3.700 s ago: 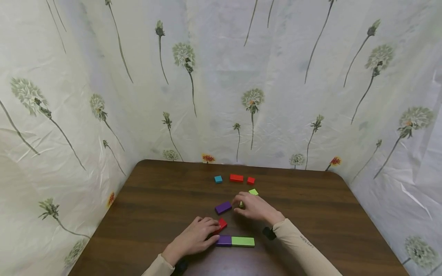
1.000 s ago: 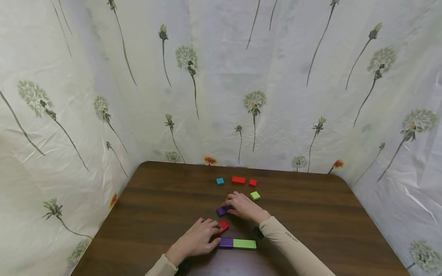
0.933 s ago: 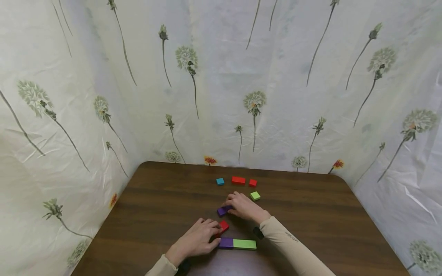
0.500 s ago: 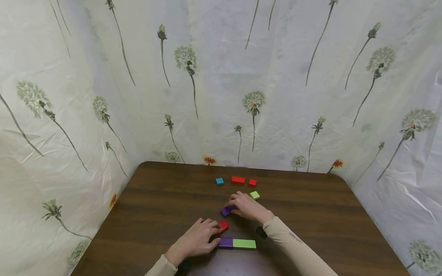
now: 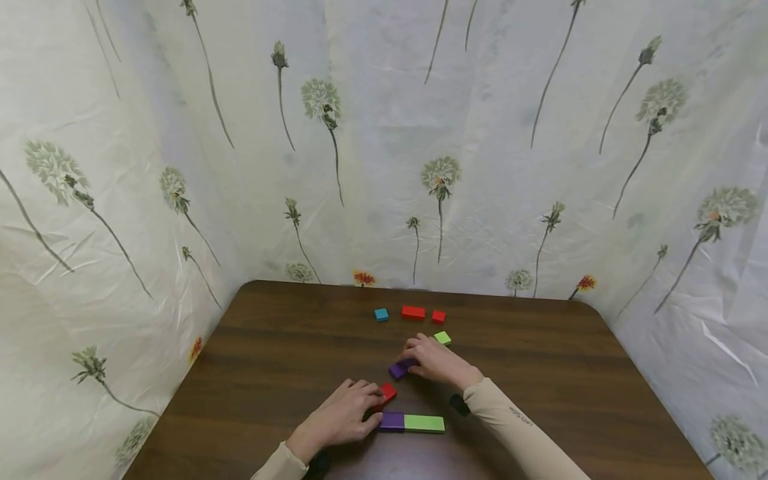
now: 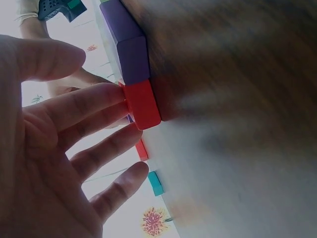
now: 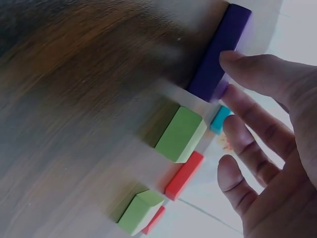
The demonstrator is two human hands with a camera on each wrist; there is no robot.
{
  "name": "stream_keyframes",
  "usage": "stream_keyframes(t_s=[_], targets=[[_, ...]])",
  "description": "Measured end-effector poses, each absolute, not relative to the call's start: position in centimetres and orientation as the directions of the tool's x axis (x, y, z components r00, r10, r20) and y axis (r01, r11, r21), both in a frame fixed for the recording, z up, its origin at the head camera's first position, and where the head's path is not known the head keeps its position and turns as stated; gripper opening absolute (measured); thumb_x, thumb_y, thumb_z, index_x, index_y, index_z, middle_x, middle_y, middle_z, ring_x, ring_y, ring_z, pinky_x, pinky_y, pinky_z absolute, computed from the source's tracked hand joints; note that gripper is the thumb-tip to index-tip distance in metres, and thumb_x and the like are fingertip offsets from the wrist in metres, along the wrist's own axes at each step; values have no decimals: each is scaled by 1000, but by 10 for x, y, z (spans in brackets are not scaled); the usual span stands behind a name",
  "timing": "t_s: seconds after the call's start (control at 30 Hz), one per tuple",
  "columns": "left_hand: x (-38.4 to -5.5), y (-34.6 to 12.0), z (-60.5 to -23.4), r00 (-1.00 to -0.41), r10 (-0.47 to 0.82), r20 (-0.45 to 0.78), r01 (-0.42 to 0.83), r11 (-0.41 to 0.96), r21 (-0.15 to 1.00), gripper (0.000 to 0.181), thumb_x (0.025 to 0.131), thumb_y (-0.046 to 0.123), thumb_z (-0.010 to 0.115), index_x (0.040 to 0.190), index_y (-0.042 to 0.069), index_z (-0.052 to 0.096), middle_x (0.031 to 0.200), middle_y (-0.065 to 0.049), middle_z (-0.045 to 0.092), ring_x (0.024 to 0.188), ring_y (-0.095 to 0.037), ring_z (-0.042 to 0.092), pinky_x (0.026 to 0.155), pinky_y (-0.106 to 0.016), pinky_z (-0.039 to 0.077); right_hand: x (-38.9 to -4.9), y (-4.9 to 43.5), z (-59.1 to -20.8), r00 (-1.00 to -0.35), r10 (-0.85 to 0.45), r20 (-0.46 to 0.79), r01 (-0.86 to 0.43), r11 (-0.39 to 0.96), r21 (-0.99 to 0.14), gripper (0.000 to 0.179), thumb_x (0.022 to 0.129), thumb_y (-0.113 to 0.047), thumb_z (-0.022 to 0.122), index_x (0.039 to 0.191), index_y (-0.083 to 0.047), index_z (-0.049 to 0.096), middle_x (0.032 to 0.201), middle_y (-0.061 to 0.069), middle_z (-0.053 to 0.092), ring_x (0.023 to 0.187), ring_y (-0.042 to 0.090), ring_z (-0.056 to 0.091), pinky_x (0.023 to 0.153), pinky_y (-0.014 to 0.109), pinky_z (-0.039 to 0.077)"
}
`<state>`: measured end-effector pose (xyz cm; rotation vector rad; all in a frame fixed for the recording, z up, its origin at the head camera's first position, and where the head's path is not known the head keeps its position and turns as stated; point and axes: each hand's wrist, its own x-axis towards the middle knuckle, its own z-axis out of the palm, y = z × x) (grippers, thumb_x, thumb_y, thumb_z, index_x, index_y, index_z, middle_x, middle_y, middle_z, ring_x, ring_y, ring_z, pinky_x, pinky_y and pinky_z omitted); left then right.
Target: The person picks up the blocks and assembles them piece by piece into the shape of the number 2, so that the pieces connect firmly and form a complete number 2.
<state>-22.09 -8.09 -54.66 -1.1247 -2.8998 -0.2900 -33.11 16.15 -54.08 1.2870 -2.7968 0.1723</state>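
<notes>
My right hand [image 5: 441, 362] pinches a long purple block [image 5: 400, 369] between thumb and index finger; in the right wrist view the thumb lies on the near side of that purple block [image 7: 218, 54] and the other fingers stay off it. With relaxed, fairly straight fingers, my left hand [image 5: 340, 413] touches a red block [image 5: 389, 393], which its fingertips partly cover. Seen from the left wrist, the fingertips meet the top of the red block [image 6: 142, 105], while the thumb is apart from a second purple block [image 6: 126, 44]. That purple block [image 5: 393, 421] lies end to end with a long green block [image 5: 424, 424].
Farther back on the dark wooden table [image 5: 288, 347] lie a small blue block [image 5: 381, 315], a longer red block [image 5: 413, 313] and a small red block [image 5: 439, 317]. A green block [image 5: 442, 338] sits beyond my right hand. Another green block [image 7: 181, 134] shows in the right wrist view.
My right hand went from beside a green block to the loose purple block, then drew it slightly to the right. My left hand has stayed on the red block.
</notes>
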Motion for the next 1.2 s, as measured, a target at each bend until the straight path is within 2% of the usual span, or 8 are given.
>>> stream_keyframes(t_s=[0.33, 0.67, 0.93, 1.2], targets=[[-223, -82, -542, -741, 666, 90, 671, 726, 150, 37, 98, 41, 48, 122, 20, 68, 123, 7, 61, 117, -13, 53, 95, -41, 41, -329, 165, -534, -653, -751, 100, -757, 649, -71, 25, 85, -24, 74, 110, -25, 73, 106, -4, 67, 100, 16, 54, 88, 37, 48], [-223, -82, -542, -729, 676, 106, 684, 718, 129, 38, 98, 42, 48, 122, 20, 68, 123, 7, 61, 115, -13, 54, 93, -38, 42, -326, 164, -533, -624, -775, 102, -780, 626, -18, 25, 82, -25, 77, 107, -27, 74, 105, -4, 67, 97, 15, 51, 83, 34, 47], [-223, -81, -545, -730, 676, 102, 683, 719, 131, 38, 97, 43, 48, 122, 20, 67, 123, 7, 61, 116, -14, 54, 95, -42, 42, -320, 163, -532, -615, -783, 88, -788, 616, -28, 25, 81, -26, 78, 106, -26, 74, 103, -4, 67, 95, 15, 51, 82, 33, 47], [-222, -81, -549, -724, 681, 110, 689, 710, 142, 37, 98, 41, 49, 120, 20, 68, 121, 8, 62, 113, -13, 54, 91, -39, 42, -318, 162, -534, -599, -796, 86, -800, 600, -18, 25, 81, -25, 77, 106, -29, 74, 103, -7, 67, 93, 13, 50, 80, 31, 46]])
